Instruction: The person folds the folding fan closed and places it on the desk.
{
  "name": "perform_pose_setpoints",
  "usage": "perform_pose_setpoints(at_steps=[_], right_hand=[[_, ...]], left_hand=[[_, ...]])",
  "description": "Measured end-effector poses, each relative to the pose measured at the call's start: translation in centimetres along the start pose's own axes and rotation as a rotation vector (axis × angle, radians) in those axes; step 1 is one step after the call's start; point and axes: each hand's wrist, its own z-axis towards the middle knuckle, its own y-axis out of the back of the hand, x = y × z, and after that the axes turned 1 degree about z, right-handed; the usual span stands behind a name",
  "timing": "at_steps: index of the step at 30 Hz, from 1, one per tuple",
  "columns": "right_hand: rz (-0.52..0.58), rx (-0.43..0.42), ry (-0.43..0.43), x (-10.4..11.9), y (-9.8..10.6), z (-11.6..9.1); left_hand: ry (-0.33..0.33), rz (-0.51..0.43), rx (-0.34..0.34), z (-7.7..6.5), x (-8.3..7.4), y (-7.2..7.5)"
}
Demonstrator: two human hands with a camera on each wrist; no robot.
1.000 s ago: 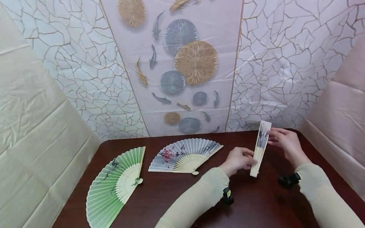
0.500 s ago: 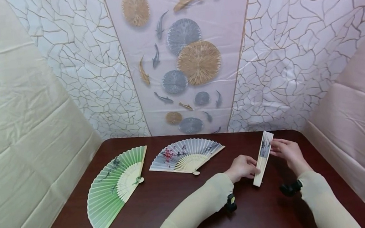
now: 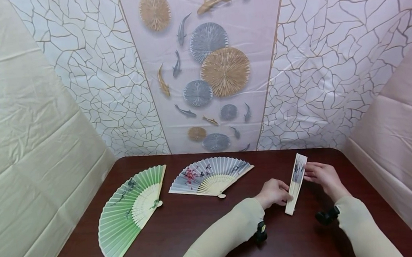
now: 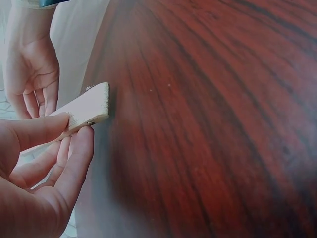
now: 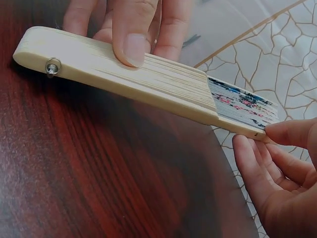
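Toward the right of the table, both hands hold a folded hand fan [image 3: 296,184], tilted above the wood. My left hand [image 3: 274,192] pinches the bamboo end near the metal pivot; in the right wrist view its thumb [image 5: 133,47] presses on the stacked ribs. At the far end, my right hand [image 3: 324,177] pinches the fan's edge between thumb and fingers. The right wrist view shows the pleated leaf [image 5: 242,101] packed together, with dark and pink print. Beyond the pivot end [image 4: 94,101], the left wrist view shows my right hand hanging behind.
A green hand fan [image 3: 117,224] lies spread on the left of the dark red-brown table [image 3: 185,235]. Beside it, nearer the middle, a grey fan [image 3: 195,177] with red blossoms lies spread. Patterned cloth [image 3: 223,115] hangs behind the table's back edge; plain cloth walls flank it.
The folded fan has come down and nearer the table's front, with both hands moving along with it. It stays folded. The two spread fans have not moved on the table.
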Motion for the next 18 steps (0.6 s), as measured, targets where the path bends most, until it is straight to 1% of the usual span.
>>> perform_pose_setpoints(at_steps=[6,9,13,18], right_hand=[[-0.025,-0.004,-0.022,-0.63,0.07,0.03],[-0.032,-0.009,-0.033,-0.85,0.12,-0.21],[-0.040,0.000,-0.035,-0.97,0.19,-0.41],[-0.048,0.014,-0.051,-0.95,0.21,-0.45]], left_hand=[[0.012,0.030,0.000,0.03,0.32,-0.15],[0.014,0.044,0.005,-0.17,0.30,-0.14],[0.008,0.058,0.012,-0.47,0.17,-0.04],[0.004,0.073,0.010,-0.49,0.21,-0.07]])
